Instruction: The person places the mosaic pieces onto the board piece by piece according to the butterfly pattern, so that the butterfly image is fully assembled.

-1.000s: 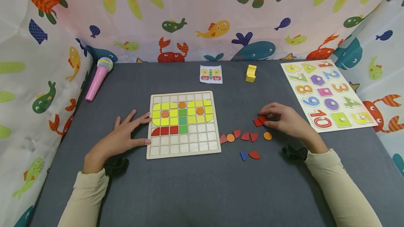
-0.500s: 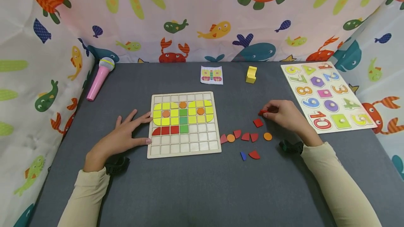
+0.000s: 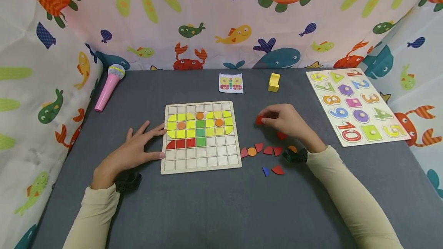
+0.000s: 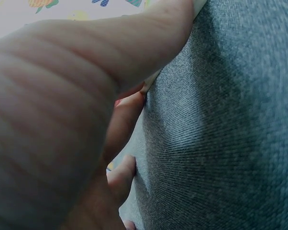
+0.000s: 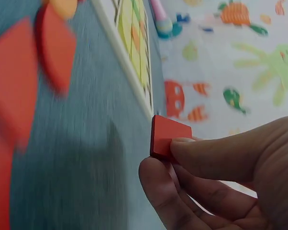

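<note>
The right hand pinches a red square between thumb and forefinger, its other fingers bent; the square is held up off the table, right of the board and apart from it. The left hand has its fingers spread and nearly straight, gripping nothing, with the thumb touching the board's left edge. Yellow, green, red and orange pieces fill part of the board's grid. Red wedges, orange discs and a blue triangle lie to its right; a second square is partly hidden by the right hand. Behind are a card and a yellow block, with a mic far left and a number board far right
</note>
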Available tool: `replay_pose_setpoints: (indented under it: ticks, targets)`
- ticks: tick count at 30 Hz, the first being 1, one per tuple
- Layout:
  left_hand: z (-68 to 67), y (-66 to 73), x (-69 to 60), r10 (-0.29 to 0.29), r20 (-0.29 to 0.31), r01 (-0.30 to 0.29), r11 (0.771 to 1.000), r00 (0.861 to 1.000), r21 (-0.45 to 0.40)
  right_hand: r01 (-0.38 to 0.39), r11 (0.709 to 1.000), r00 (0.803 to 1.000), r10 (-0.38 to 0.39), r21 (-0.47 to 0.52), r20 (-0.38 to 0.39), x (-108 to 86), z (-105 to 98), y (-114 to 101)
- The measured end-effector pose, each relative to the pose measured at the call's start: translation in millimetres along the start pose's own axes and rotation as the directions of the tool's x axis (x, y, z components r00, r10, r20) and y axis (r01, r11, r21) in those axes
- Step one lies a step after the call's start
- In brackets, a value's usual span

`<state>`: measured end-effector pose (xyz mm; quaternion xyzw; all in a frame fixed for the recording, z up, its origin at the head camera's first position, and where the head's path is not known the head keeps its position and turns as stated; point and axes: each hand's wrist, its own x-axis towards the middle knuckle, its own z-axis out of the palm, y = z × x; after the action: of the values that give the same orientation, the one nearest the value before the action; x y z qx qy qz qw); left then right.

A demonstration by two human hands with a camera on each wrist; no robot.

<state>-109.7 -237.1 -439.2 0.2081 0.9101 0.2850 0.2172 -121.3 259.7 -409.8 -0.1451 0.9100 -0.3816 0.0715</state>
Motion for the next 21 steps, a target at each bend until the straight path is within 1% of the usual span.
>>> replay_pose_setpoints:
  ticks: [6, 11, 14, 21]
  targets:
    - [-1.2, 0.3, 1.0, -0.013, 0.011, 0.013, 1.0, 1.0, 0.003, 0.107, 0.991, 0.993, -0.11, 0.077, 0.044, 19.0, 30, -27]
    - [-2.6, 0.7, 1.0, -0.019, 0.013, 0.018, 1.0, 1.0, 0.006, 0.136, 0.983, 0.984, -0.149, 0.123, 0.097, 31.2, 56, -49]
    - [-2.8, 0.2, 1.4, -0.022, 0.015, 0.022, 1.0, 1.0, 0.01, 0.157, 0.98, 0.976, -0.173, 0.125, 0.129, 35.8, 69, -60]
    - [-1.6, 0.1, 1.5, -0.021, 0.008, 0.021, 1.0, 1.0, 0.009, 0.217, 0.966, 0.953, -0.241, 0.139, 0.186, 42.4, 88, -74]
